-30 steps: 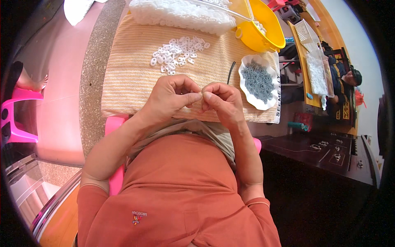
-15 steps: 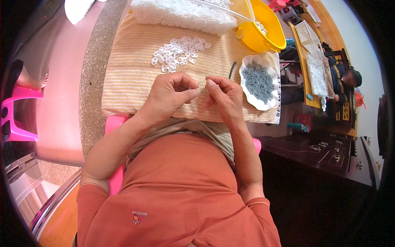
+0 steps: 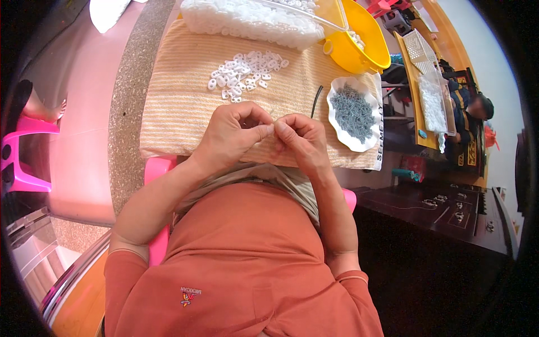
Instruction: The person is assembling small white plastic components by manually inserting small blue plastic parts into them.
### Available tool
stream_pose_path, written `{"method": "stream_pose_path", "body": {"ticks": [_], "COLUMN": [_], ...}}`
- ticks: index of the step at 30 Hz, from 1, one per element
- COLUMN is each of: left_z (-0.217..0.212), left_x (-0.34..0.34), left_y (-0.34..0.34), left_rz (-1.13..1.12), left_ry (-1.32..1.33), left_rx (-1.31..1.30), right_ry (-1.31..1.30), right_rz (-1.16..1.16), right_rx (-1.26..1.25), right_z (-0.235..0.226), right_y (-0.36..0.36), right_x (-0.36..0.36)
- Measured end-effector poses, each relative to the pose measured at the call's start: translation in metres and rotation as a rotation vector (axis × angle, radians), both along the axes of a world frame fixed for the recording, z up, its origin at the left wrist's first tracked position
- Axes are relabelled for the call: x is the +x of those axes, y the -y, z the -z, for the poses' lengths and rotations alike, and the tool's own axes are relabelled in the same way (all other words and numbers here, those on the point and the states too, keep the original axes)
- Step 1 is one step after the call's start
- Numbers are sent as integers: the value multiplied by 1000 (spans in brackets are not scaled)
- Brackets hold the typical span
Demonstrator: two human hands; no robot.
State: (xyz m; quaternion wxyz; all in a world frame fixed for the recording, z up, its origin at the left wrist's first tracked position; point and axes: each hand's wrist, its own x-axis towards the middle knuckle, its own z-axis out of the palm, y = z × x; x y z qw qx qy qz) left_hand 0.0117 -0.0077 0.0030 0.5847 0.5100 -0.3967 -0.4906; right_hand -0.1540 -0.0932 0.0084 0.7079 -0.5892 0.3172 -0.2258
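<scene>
My left hand (image 3: 233, 135) and my right hand (image 3: 303, 137) meet fingertip to fingertip above the near edge of the striped cloth (image 3: 179, 112). Both are closed in a pinch; whatever lies between the fingertips is too small to make out. Beyond them is a loose pile of small white oval plastic pieces with holes (image 3: 244, 72). To the right of my right hand, a white scalloped dish (image 3: 355, 144) holds many small grey parts (image 3: 352, 112) that look like screws. A thin black rod (image 3: 316, 101) lies between that dish and my right hand.
At the far edge stands a clear bin (image 3: 252, 25) full of white pieces, beside a yellow basin (image 3: 365, 59). A pink stool (image 3: 28, 151) is at the left. Another person (image 3: 477, 106) sits at the far right by a wooden table (image 3: 412, 73) with a white-filled tray (image 3: 432, 104).
My right hand has moved left and slightly nearer to me, so the fingertips of both hands now touch. The black rod shows more fully.
</scene>
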Motion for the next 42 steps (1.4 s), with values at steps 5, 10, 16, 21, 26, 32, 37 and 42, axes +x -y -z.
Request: {"method": "stream_pose_path", "body": {"ticks": [5, 10, 16, 21, 26, 32, 37, 42], "left_z": [0, 2, 2, -3, -3, -6, -4, -5], "left_x": [0, 1, 1, 0, -1, -3, -4, -6], "left_y": [1, 1, 0, -1, -2, -3, -3, -3], "left_rz": [5, 6, -19, -13, -22, -34, -50, -49], "left_ry": [-48, -60, -80, -106, -89, -88, -35, -18], "left_rx": [-5, -9, -12, -20, -31, -36, -18, -24], "right_ry": [1, 28, 59, 56, 84, 122, 44, 24], "right_rz": [-23, -5, -4, -12, -2, 4, 30, -3], "right_rx": [-52, -10, -6, -11, 24, 105, 77, 18], "right_z": [2, 2, 6, 7, 5, 3, -1, 4], "right_y": [1, -4, -6, -7, -9, -8, -7, -3], "right_x": [-1, 1, 1, 2, 4, 4, 3, 0]}}
